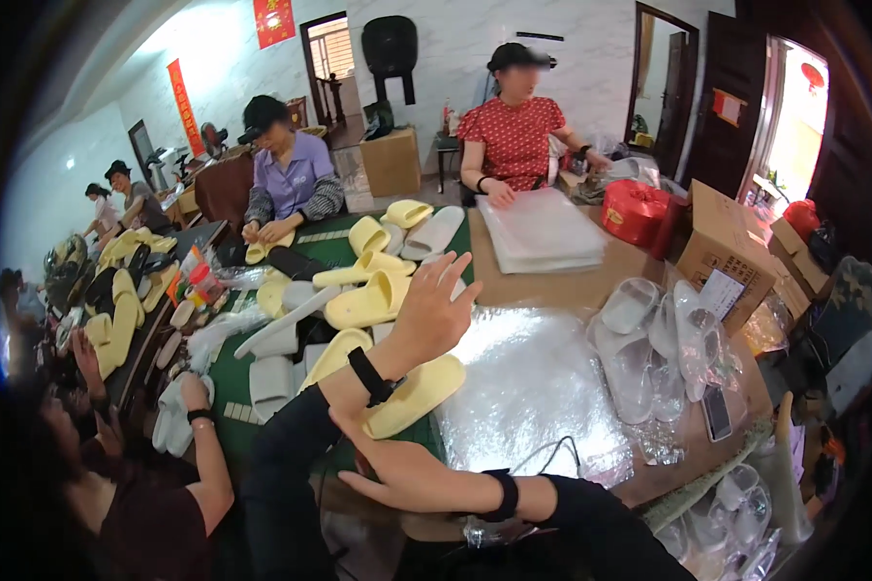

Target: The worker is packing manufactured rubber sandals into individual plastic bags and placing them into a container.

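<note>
My left hand [436, 302] is raised over the table with its fingers spread and nothing in it. A black band circles its wrist. Just under it lie pale yellow slippers, one [415, 394] by the forearm and another [368, 305] further back. My right hand [363, 463] reaches across from the right and wraps thumb and fingers around my left forearm at the cuff of the black sleeve [295, 436]. Part of that hand is hidden under the forearm.
A crinkled pile of clear plastic bags [533, 387] lies to the right, with bagged clear slippers [639, 339] and a phone [717, 412] beyond. White slippers [271, 382] sit on the green mat. Other people work opposite [513, 136] and along the left [286, 179]. A red box [635, 213] and a cardboard box [727, 252] stand at the right.
</note>
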`<action>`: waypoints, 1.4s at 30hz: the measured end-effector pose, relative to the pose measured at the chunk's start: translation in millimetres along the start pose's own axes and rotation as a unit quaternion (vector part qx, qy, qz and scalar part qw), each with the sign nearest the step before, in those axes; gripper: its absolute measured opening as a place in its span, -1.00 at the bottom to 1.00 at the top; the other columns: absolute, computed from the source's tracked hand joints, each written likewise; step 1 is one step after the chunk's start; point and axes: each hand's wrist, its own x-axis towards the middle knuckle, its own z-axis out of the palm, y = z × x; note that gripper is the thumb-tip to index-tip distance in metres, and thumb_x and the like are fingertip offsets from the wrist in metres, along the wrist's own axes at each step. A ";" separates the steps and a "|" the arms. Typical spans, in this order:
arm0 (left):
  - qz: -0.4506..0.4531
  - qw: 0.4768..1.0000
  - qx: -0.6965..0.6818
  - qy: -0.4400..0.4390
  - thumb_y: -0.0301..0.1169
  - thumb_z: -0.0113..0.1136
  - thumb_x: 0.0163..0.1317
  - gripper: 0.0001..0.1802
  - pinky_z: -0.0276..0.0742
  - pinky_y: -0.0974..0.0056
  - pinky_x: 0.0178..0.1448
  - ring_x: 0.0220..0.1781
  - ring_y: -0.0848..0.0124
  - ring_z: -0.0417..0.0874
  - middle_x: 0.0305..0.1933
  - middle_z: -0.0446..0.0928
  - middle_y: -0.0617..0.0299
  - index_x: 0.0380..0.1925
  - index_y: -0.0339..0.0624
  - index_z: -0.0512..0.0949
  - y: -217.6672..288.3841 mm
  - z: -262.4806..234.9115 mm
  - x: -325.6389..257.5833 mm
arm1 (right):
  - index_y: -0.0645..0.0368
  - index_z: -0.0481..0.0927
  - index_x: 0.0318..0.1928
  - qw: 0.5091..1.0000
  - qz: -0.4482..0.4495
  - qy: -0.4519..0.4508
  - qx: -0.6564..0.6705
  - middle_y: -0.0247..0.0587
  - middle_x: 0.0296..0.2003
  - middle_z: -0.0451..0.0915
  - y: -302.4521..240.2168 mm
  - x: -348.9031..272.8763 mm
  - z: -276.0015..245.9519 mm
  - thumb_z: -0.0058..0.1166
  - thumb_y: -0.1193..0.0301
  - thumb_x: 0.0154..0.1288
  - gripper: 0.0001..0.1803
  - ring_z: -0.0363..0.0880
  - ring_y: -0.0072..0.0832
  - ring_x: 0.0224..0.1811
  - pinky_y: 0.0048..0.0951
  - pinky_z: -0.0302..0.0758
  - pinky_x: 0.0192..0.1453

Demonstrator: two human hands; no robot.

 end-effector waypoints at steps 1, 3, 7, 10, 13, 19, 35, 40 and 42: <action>-0.010 1.000 0.002 -0.007 -0.46 0.20 -0.04 -0.59 0.21 -0.02 0.24 0.28 0.01 0.25 0.26 0.26 -0.01 -0.09 -0.11 0.53 2.4 -3.7 -7.7 | 0.12 0.04 0.34 1.000 0.001 -0.009 0.009 -0.02 -0.47 0.54 -0.9 -7.2 -2.1 0.01 0.21 0.26 -0.29 0.56 -0.07 -0.39 -0.20 0.46 -0.31; -0.021 1.000 -0.004 -0.008 -0.46 0.20 -0.04 -0.58 0.22 -0.03 0.24 0.29 0.00 0.25 0.26 0.25 -0.02 -0.07 -0.11 0.52 2.0 -10.2 -17.8 | 0.12 0.37 0.14 0.991 0.009 -0.120 0.057 -0.06 -0.47 0.57 5.3 -19.8 -0.4 0.02 0.22 0.26 -0.52 0.57 -0.13 -0.41 -0.25 0.48 -0.30; -0.205 0.965 -0.157 0.052 -0.45 0.20 0.02 -0.62 0.22 0.00 0.25 0.23 -0.02 0.28 0.20 0.27 -0.06 -0.08 -0.07 0.49 23.0 -32.7 -17.4 | 0.23 0.48 -0.16 0.964 0.124 0.169 0.165 -0.35 -0.39 0.50 42.8 -20.2 1.5 0.15 0.28 0.25 -0.71 0.45 -0.62 -0.34 -0.55 0.40 -0.29; -0.229 0.931 -0.271 0.086 -0.45 0.21 0.05 -0.62 0.23 0.06 0.25 0.21 -0.01 0.29 0.17 0.27 -0.05 -0.06 -0.07 0.47 53.2 -50.0 -8.0 | 0.30 0.42 -0.04 0.946 0.021 0.267 0.181 -0.19 -0.18 0.49 52.4 -9.8 -3.4 0.26 0.23 0.16 -0.50 0.41 -0.54 -0.06 -0.53 0.35 -0.03; -0.197 0.917 -0.335 0.090 -0.45 0.21 0.07 -0.62 0.25 0.11 0.23 0.23 0.06 0.30 0.17 0.28 -0.01 -0.05 -0.07 0.46 73.8 -72.8 -3.7 | 0.31 0.48 -0.06 0.958 0.029 0.155 0.240 -0.21 -0.19 0.56 36.8 -16.2 -7.8 0.25 0.22 0.17 -0.53 0.47 -0.54 -0.10 -0.53 0.40 -0.02; -0.384 0.684 -0.620 0.020 -0.40 0.19 0.16 -0.65 0.31 0.28 0.15 0.18 0.29 0.37 0.12 0.33 0.13 -0.04 -0.16 0.43 85.8 -99.4 -9.5 | 0.38 0.54 -0.08 0.941 0.038 0.021 0.335 -0.22 -0.23 0.62 11.1 -20.5 11.0 0.11 0.22 0.30 -0.58 0.53 -0.59 -0.19 -0.54 0.47 -0.09; -0.013 0.868 -0.350 0.352 -0.33 0.05 0.21 -0.82 0.52 0.20 -0.23 -0.25 0.17 0.58 -0.37 0.58 0.12 -0.22 -0.11 0.48 151.7 -258.3 -27.0 | 0.15 0.21 0.30 0.732 -0.476 0.462 -0.157 0.04 0.25 0.25 -132.8 -133.0 -146.7 0.04 -0.22 0.09 -0.08 0.19 -0.06 0.29 0.04 0.12 0.27; 0.068 0.818 -0.542 0.179 -0.18 0.01 0.32 -0.58 0.44 0.07 0.03 -0.02 0.05 0.50 -0.06 0.52 0.20 0.19 0.27 0.32 149.9 -296.6 -24.9 | 0.15 0.23 0.28 0.706 -0.487 0.478 -0.189 0.03 0.22 0.27 -103.7 -233.8 -189.4 0.03 -0.19 0.11 -0.12 0.22 -0.08 0.26 0.02 0.14 0.24; 0.137 0.774 -0.614 0.072 -0.08 -0.08 0.36 -0.55 0.39 -0.03 0.17 0.14 -0.02 0.45 0.08 0.49 0.24 0.25 0.38 0.27 144.4 -302.2 -28.8 | 0.14 0.24 0.27 0.685 -0.515 0.471 -0.209 0.02 0.21 0.28 -112.5 -241.4 -199.9 0.02 -0.18 0.12 -0.14 0.23 -0.09 0.24 0.01 0.15 0.22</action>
